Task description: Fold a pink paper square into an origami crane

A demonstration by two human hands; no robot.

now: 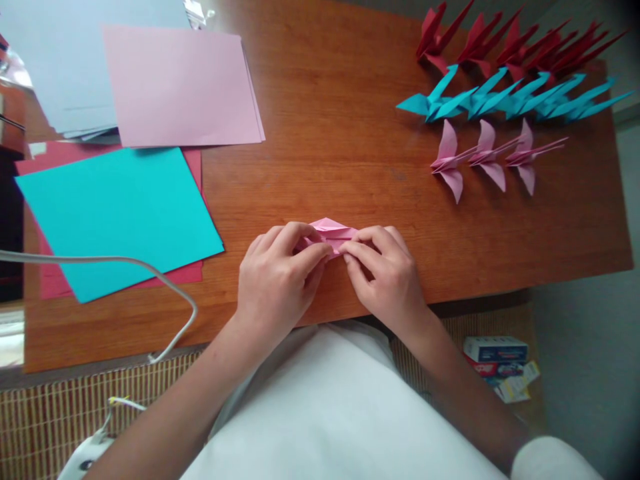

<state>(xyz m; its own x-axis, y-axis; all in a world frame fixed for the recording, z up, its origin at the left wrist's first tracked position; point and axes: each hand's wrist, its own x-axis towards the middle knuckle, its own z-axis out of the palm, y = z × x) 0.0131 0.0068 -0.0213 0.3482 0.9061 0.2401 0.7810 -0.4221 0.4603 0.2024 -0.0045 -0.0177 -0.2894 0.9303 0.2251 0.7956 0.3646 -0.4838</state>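
Near the front edge of the wooden table (320, 177), a piece of folded pink paper (330, 229) lies between my hands. My left hand (280, 273) pinches its left side between thumb and fingers. On the other side, my right hand (387, 270) closes its fingertips on the right end of the paper. My fingers cover both ends, so only the peaked middle and some creases show.
Three pink paper cranes (450, 163) stand at the right, with rows of blue cranes (440, 100) and red cranes (435, 40) behind. Pink sheets (185, 87) and turquoise sheets (120, 220) lie at the left. A white cable (173, 283) crosses the front left corner.
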